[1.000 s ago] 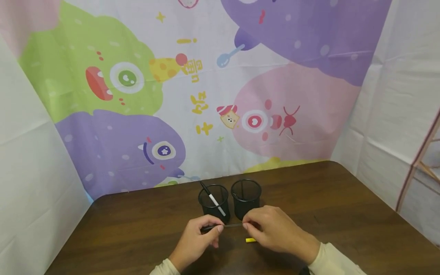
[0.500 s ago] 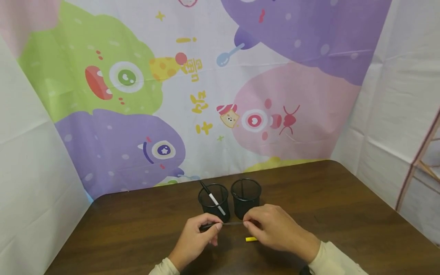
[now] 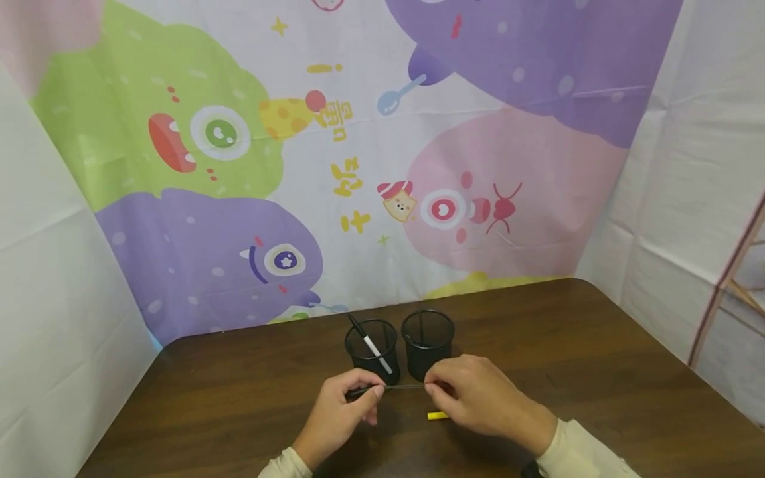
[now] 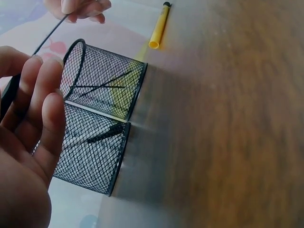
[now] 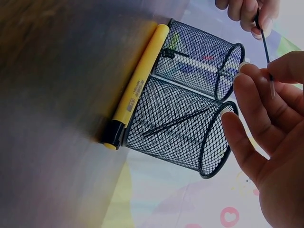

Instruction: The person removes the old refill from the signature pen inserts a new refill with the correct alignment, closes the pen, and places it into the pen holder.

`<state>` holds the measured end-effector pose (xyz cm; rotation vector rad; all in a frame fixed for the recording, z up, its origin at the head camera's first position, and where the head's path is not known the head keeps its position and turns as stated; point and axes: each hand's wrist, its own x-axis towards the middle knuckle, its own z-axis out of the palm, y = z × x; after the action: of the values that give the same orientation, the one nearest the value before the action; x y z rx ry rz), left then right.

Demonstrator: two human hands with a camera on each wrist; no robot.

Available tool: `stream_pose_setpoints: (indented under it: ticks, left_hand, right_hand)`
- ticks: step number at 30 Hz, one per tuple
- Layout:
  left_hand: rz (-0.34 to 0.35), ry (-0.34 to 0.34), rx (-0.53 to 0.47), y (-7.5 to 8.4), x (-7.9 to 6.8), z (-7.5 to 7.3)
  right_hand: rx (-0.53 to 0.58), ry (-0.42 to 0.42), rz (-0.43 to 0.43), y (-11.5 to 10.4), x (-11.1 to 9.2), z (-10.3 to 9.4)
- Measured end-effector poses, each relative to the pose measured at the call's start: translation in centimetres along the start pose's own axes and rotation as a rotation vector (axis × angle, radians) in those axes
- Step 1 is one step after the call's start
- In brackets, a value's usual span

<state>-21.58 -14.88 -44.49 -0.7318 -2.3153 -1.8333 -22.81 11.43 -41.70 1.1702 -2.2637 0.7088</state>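
In front of two black mesh cups, my left hand (image 3: 343,408) grips a black pen-like barrel (image 4: 10,95) between thumb and fingers. From it a thin dark rod (image 3: 405,386) runs across to my right hand (image 3: 484,401), whose thumb and fingertips pinch its other end. The right wrist view shows that end as a clear tip (image 5: 272,89) sticking out past the fingers. Below the right hand lies a yellow marker (image 5: 142,78) with a black end, mostly hidden by that hand in the head view.
The left mesh cup (image 3: 357,365) holds a white and black marker (image 3: 372,346) leaning to the left. Beside it stands the right mesh cup (image 3: 427,352), with thin dark lines visible through its mesh. A printed cloth (image 3: 370,265) hangs behind the brown table (image 3: 239,372).
The left hand has shifted slightly left and up, so a little more of the thin rod shows between the hands. The right hand has barely moved.
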Motion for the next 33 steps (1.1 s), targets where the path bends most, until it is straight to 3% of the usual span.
stream_pose_setpoints:
  ticks: [6, 33]
  left_hand:
    - [-0.020, 0.041, 0.002, 0.08, -0.08, 0.01]
    - [-0.031, 0.079, -0.007, 0.22, -0.02, -0.04]
  right_hand:
    - [-0.007, -0.002, 0.004, -0.01, -0.09, 0.08]
    - [-0.022, -0.008, 0.037, 0.01, -0.06, -0.14]
